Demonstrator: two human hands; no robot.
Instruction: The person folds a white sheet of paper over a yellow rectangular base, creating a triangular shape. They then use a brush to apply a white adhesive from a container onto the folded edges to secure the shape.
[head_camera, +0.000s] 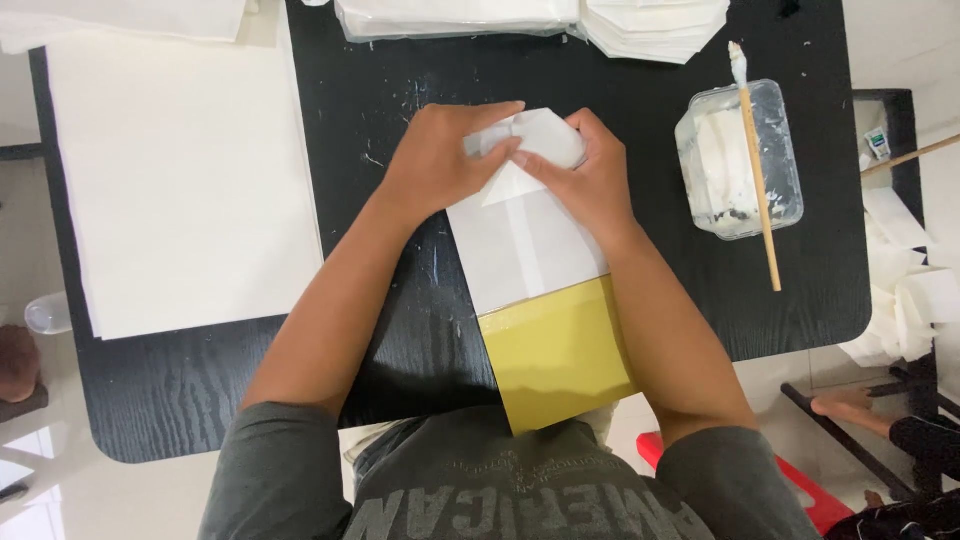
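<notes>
Grey sleeves (300, 470) sit closest, at the bottom edge, and both bare forearms run up from them and converge over a folded paper piece (530, 240) on the black worktop (380, 110). That piece lies in the middle of the worktop, slightly tilted: its near part is yellow (560, 350) and hangs over the near edge toward the person's lap, its far part is white and ends in folded flaps.

Left hand (440, 160) comes in from the lower left, wrist bent, palm down, fingers curled over the white top of the paper; the fingertips press on the folded flap. Right hand (590, 175) comes in from the lower right, also palm down, fingers bent and closed on the same flap from the other side, thumb tucked toward the left hand's fingertips. Both grips are closed onto the paper, pinching and pressing the fold between them; the two hands nearly touch.

Left of the hands lies a large stack of white sheets (180, 180). At the far edge are more folded white pieces (560, 20). Right of the hands, well apart, stands a clear tub (785, 160) of white paste with a brush (757, 160) laid across it. Another person's bare foot (850, 405) shows on the floor at lower right.
</notes>
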